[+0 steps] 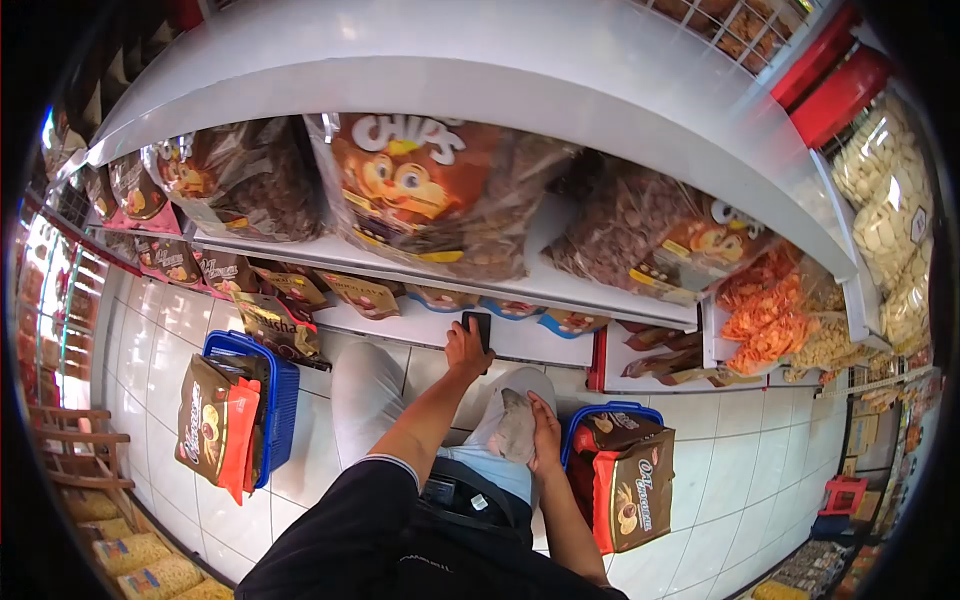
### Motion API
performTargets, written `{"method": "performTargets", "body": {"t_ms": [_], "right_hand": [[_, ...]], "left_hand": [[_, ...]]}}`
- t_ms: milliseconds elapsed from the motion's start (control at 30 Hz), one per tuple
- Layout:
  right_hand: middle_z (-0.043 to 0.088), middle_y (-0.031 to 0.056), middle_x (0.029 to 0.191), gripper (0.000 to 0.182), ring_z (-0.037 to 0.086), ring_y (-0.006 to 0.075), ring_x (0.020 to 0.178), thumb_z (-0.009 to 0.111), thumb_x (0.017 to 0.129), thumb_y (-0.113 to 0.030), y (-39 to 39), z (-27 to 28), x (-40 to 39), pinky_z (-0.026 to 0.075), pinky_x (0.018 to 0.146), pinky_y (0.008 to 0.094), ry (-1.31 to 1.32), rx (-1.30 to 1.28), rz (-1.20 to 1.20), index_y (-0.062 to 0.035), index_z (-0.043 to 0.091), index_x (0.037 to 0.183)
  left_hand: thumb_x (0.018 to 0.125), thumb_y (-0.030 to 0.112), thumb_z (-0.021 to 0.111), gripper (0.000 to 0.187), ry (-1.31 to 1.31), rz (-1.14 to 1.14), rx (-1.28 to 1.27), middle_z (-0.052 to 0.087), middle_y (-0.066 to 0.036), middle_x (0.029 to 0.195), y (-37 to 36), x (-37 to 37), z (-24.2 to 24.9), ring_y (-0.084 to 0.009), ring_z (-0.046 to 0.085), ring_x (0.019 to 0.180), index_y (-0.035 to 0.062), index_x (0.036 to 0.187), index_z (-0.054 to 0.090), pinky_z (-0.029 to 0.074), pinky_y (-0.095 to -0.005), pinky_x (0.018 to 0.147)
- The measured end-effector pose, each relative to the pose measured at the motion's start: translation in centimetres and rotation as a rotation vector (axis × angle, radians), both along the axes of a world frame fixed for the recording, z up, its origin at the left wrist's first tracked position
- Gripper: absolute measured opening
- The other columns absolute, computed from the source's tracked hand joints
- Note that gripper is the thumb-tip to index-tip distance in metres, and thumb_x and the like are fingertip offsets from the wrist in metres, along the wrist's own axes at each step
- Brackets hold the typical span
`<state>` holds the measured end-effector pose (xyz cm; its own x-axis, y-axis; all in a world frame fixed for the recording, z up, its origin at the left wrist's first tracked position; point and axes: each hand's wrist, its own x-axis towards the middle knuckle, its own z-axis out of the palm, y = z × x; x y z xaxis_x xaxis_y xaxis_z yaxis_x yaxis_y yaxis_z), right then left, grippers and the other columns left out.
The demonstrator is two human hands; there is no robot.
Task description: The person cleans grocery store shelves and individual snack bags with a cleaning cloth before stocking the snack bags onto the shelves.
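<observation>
My left hand (464,351) is closed around a flat black phone-like object (482,331), close to the bottom shelf's front edge. By my right knee, my right hand (545,432) grips a crumpled grey cloth (514,426). The cloth hangs against the trouser leg. Just beyond the black object stand several blue-and-brown snack pouches (513,308) on the low shelf (400,328). Beside my right forearm is a blue basket (574,430) with brown and red oat chocolate bags (640,490) leaning out of it.
To my left stands another blue basket (284,410) with oat chocolate bags (215,425). Large clear bags of chips (415,190) fill the shelf above, under a curved white shelf edge (480,85). Orange snack bags (765,310) sit at right. A wooden stool (80,445) is far left.
</observation>
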<state>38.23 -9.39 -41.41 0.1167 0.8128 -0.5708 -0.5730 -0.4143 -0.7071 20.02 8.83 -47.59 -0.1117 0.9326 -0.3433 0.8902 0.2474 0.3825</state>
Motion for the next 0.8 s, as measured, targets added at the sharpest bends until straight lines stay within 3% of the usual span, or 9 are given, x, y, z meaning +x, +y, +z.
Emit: {"method": "performTargets", "body": {"t_ms": [433, 567, 667, 733, 767, 800], "right_hand": [[0.074, 0.0036, 0.131, 0.032, 0.068, 0.0127, 0.118, 0.062, 0.117, -0.023, -0.8, -1.5, 0.5, 0.055, 0.103, 0.0284, 0.063, 0.043, -0.100, -0.0070, 0.074, 0.142], [0.074, 0.0068, 0.133, 0.036, 0.072, 0.0179, 0.116, 0.063, 0.116, -0.023, -0.9, -2.3, 0.3, 0.060, 0.101, 0.0331, 0.090, 0.074, -0.080, -0.0097, 0.068, 0.149], [0.073, 0.0069, 0.133, 0.042, 0.072, 0.0183, 0.116, 0.062, 0.114, -0.013, -0.6, -0.1, -0.6, 0.060, 0.100, 0.0333, 0.104, 0.141, -0.116, -0.0113, 0.060, 0.156], [0.070, 0.0073, 0.137, 0.052, 0.072, 0.0191, 0.116, 0.061, 0.112, -0.005, -0.2, 0.7, -1.6, 0.060, 0.100, 0.0338, 0.026, 0.274, -0.141, -0.0113, 0.053, 0.162], [0.070, 0.0083, 0.137, 0.057, 0.071, 0.0180, 0.116, 0.061, 0.110, -0.003, -0.1, 1.2, -2.1, 0.059, 0.100, 0.0330, -0.167, 0.295, -0.063, -0.0111, 0.049, 0.165], [0.070, 0.0094, 0.137, 0.062, 0.070, 0.0169, 0.115, 0.062, 0.109, -0.002, 0.0, 2.0, -2.5, 0.058, 0.099, 0.0322, -0.362, 0.313, 0.020, -0.0109, 0.045, 0.168]], "left_hand": [[0.078, 0.046, 0.095, 0.106, 0.106, -0.049, 0.018, 0.045, -0.023, 0.142, 0.6, 1.0, -1.5, -0.0432, 0.057, 0.126, 0.0145, 0.160, 0.035, 0.061, -0.0508, 0.095], [0.082, 0.049, 0.093, 0.101, 0.182, -0.060, 0.103, 0.047, -0.023, 0.145, -0.5, 1.0, 1.0, -0.0422, 0.057, 0.129, 0.0136, 0.160, 0.039, 0.060, -0.0511, 0.093], [0.088, 0.042, 0.090, 0.086, -0.028, -0.154, 0.294, 0.050, -0.024, 0.144, -2.1, -0.1, 2.7, -0.0397, 0.059, 0.129, 0.0110, 0.155, 0.046, 0.060, -0.0521, 0.090], [0.092, 0.035, 0.088, 0.078, -0.435, -0.240, 0.228, 0.052, -0.025, 0.144, -3.7, -2.3, 3.5, -0.0385, 0.060, 0.128, 0.0096, 0.154, 0.049, 0.061, -0.0518, 0.086], [0.093, 0.032, 0.086, 0.074, -0.639, -0.283, 0.188, 0.052, -0.025, 0.144, -4.5, -3.4, 3.9, -0.0378, 0.061, 0.128, 0.0088, 0.154, 0.051, 0.061, -0.0517, 0.084], [0.096, 0.029, 0.084, 0.072, -0.655, -0.324, 0.179, 0.052, -0.025, 0.145, -5.6, -4.5, 5.5, -0.0374, 0.061, 0.130, 0.0088, 0.156, 0.050, 0.062, -0.0509, 0.085]]}}
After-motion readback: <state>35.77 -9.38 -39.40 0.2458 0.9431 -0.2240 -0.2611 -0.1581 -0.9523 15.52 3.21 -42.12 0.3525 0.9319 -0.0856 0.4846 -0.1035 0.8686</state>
